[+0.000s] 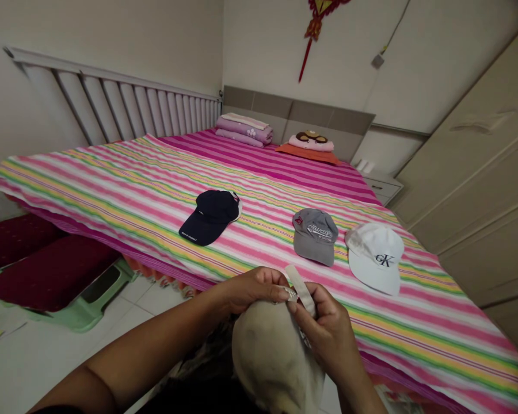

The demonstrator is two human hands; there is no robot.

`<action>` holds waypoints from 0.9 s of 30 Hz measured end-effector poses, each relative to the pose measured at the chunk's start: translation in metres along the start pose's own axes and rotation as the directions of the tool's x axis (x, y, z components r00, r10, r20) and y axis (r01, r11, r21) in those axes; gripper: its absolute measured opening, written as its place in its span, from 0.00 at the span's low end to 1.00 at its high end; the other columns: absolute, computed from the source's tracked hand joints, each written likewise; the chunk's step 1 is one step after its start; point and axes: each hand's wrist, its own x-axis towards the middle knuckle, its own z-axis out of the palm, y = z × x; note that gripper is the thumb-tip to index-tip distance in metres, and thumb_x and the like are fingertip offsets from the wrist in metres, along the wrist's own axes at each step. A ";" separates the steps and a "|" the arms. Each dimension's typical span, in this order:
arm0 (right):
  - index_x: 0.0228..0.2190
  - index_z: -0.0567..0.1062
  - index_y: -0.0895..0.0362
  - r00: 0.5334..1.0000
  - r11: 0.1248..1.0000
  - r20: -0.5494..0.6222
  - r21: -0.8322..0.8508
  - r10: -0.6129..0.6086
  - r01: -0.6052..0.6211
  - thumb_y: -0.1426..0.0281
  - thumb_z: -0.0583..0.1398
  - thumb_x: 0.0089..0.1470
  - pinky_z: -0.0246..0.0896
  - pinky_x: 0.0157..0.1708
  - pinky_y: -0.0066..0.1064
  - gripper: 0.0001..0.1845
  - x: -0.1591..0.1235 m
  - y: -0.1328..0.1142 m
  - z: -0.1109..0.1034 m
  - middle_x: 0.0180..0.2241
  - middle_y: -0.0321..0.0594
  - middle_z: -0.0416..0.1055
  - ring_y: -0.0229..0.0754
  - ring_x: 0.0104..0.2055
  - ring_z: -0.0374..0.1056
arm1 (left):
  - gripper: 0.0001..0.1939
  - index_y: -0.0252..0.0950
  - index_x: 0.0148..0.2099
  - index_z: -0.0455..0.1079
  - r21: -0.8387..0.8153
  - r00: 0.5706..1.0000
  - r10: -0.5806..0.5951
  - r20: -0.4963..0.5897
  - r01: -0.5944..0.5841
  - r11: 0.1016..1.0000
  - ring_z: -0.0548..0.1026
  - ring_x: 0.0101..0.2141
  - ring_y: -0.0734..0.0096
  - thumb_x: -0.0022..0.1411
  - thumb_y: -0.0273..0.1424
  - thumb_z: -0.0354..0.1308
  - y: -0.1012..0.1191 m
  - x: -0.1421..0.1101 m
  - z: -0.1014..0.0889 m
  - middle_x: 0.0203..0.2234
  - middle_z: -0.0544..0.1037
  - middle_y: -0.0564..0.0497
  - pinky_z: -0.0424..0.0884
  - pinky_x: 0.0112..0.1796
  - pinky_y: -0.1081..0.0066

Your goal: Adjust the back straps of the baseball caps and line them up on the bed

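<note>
A beige cap [270,356] is held low in front of me, its crown towards the camera. My left hand [252,286] pinches the cap's back near the small metal buckle. My right hand [326,325] grips the cap's pale adjusting strap [300,287], which sticks up between the fingers. Both hands are closed on the cap. Farther off, on the striped bedspread [133,178], lie a navy cap [211,215], a grey cap [315,234] and a white cap [376,256] with dark letters.
Folded pink bedding [244,129] and an orange-and-pink pillow [309,146] lie at the headboard. A slatted rail [125,100] runs along the left wall. Dark red cushioned green stools [52,276] stand on the tiled floor at left. Cream wardrobe doors [479,172] line the right.
</note>
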 end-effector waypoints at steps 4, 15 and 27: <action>0.33 0.68 0.57 1.000 0.989 0.020 0.149 0.016 -0.019 0.60 0.59 0.46 0.55 0.23 0.26 0.14 -0.001 0.002 0.001 0.24 0.35 0.67 0.36 0.24 0.60 | 0.18 0.27 0.29 0.69 0.029 1.000 -0.009 -0.019 0.010 1.000 0.67 0.20 0.80 0.37 0.35 0.67 -0.001 0.000 -0.004 0.20 0.71 0.52 0.62 0.24 0.78; 0.18 0.67 0.59 0.985 0.962 0.110 0.226 0.132 -0.154 0.57 0.59 0.45 0.35 0.12 0.24 0.18 -0.001 0.003 -0.016 0.11 0.27 0.49 0.28 0.13 0.42 | 0.22 0.27 0.25 0.69 -0.087 0.999 -0.038 0.015 0.039 0.995 0.67 0.15 0.80 0.26 0.34 0.71 -0.005 0.004 -0.023 0.16 0.72 0.52 0.61 0.17 0.80; 0.17 0.68 0.60 0.981 0.960 0.129 0.219 0.147 -0.173 0.58 0.60 0.44 0.33 0.13 0.24 0.17 0.004 0.004 -0.011 0.12 0.28 0.48 0.29 0.15 0.41 | 0.22 0.27 0.26 0.70 -0.091 0.999 -0.036 0.038 0.039 0.995 0.68 0.15 0.80 0.27 0.34 0.71 -0.007 0.005 -0.026 0.16 0.73 0.52 0.63 0.17 0.80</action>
